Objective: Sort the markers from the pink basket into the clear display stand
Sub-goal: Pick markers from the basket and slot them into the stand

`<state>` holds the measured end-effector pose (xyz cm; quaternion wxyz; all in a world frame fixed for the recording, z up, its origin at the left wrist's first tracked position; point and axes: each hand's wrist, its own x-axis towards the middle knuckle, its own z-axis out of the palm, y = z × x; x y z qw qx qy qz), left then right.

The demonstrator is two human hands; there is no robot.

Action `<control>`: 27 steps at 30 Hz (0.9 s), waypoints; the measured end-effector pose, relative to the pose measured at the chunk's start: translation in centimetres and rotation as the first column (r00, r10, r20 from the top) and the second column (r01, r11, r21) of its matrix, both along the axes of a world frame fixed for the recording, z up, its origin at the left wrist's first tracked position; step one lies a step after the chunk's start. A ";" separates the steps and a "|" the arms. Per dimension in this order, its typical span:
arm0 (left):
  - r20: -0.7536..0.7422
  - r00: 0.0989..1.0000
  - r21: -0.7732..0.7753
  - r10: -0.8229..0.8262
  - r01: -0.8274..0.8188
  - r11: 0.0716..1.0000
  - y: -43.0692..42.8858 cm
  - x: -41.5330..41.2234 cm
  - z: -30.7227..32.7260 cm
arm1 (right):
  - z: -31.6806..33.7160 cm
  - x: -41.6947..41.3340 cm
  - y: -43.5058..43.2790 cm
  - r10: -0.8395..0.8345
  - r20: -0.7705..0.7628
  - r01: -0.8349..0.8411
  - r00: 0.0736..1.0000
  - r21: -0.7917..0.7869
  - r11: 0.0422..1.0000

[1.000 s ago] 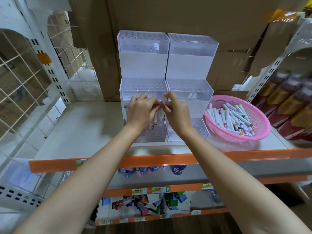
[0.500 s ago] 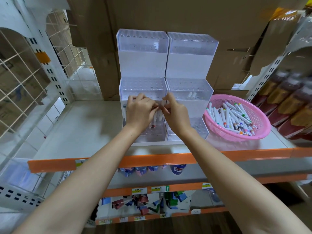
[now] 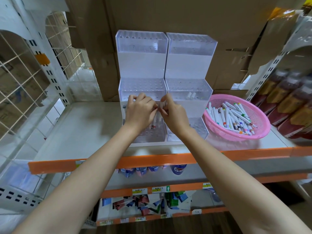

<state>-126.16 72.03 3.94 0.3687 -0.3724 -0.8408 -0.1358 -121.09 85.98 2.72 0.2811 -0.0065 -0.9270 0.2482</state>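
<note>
A clear stepped display stand (image 3: 189,63) in two halves sits on the shelf. My left hand (image 3: 140,110) and my right hand (image 3: 175,114) meet over its lowest left tier. Between the fingertips stand white markers (image 3: 157,118), upright in the tier's holes, one with a red end. My right hand pinches the top of a white marker (image 3: 162,104). My left hand's fingers are closed on markers; its palm side is hidden. Two white markers (image 3: 191,95) stand in the right middle tier. The pink basket (image 3: 260,120) at the right holds several markers (image 3: 233,117).
Dark bottles (image 3: 293,105) stand close to the right of the basket. Cardboard boxes (image 3: 168,14) fill the back. A white wire grid panel (image 3: 20,78) closes the left side. The orange shelf edge (image 3: 152,159) runs under my forearms, with stock on lower shelves.
Both hands have stayed together over the lowest left tier, shifting only slightly; the fingers have adjusted on the markers.
</note>
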 end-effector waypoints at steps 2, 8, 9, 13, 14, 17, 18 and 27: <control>-0.011 0.999 -0.031 0.030 -0.031 0.999 0.0 0.1 0.1 | 0.1 0.0 -0.2 -0.005 0.009 0.005 1.000 -0.001 1.000; 0.070 0.998 0.021 0.008 -0.009 1.000 0.2 0.3 0.2 | -0.1 0.2 -0.1 -0.021 0.021 0.022 1.000 -0.031 0.999; 0.077 0.997 0.032 -0.001 -0.001 0.999 0.0 0.3 0.2 | -0.1 0.3 0.0 -0.021 0.027 0.022 0.999 -0.039 0.999; 0.045 0.999 0.028 -0.013 0.012 1.000 -0.6 0.3 -0.1 | -0.2 0.3 -0.1 -0.006 0.044 0.009 0.999 -0.069 0.998; 0.034 0.999 0.031 -0.013 0.012 0.999 -0.7 0.4 -0.2 | -0.1 0.3 -0.1 -0.004 0.044 0.007 0.999 -0.074 0.997; 0.035 0.999 0.051 -0.014 0.012 0.999 -1.3 0.5 -0.6 | 0.1 0.4 0.0 -0.001 0.043 0.005 0.999 -0.081 0.997; 0.040 0.999 0.051 -0.014 0.012 0.999 -1.5 0.5 -0.8 | 0.2 0.4 0.0 0.000 0.040 0.003 0.999 -0.090 0.996; 0.125 0.992 0.074 0.007 -0.017 0.997 -2.5 0.6 -1.6 | 0.6 0.8 0.0 0.024 0.054 -0.017 0.998 -0.129 0.991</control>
